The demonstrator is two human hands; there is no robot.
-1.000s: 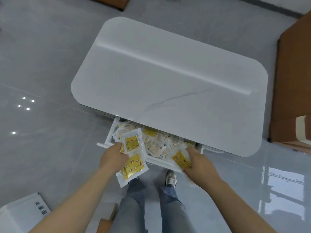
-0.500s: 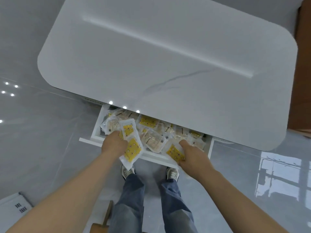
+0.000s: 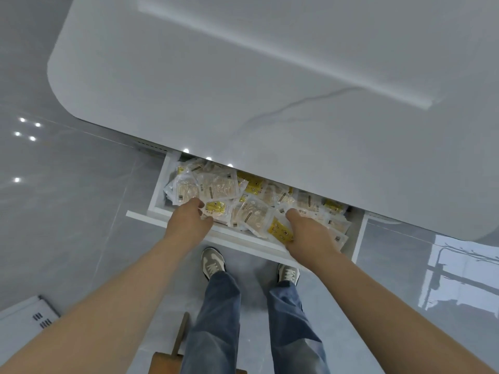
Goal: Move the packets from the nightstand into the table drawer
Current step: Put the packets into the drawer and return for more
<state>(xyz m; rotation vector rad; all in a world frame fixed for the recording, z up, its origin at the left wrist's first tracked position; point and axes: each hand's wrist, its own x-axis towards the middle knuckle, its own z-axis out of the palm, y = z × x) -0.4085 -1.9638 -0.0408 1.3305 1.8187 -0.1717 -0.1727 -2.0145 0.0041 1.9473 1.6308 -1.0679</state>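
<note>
Drawer (image 3: pixel 158 193) pulled out from under the white surface (image 3: pixel 270 90), open toward me. Packets (image 3: pixel 220 188) are heaped inside: clear wrappers with pale contents mixed with yellow-printed ones, overlapping at all angles from the left wall to the right.

My left hand (image 3: pixel 189 225) reaches over the drawer's front edge at its left part, fingers curled down onto the heap. A yellow-labelled packet (image 3: pixel 216 209) lies just beside the fingers, touching them. The fingertips are hidden behind the knuckles, so I cannot tell whether this hand is clamped on anything or only resting there.

My right hand (image 3: pixel 310 234) is in the right half of the drawer, thumb and fingers closed on a yellow packet (image 3: pixel 280 230) at the near edge of the heap. Both forearms are bare.

Grey tiled floor (image 3: pixel 67 211) below, glossy, with light spots reflected. My shoes (image 3: pixel 212 263) stand just in front of the drawer, jeans (image 3: pixel 218 319) above them. Wooden piece (image 3: pixel 179 338) at the bottom edge between my arms. White slotted object (image 3: pixel 24 314) on the floor at lower left.
</note>
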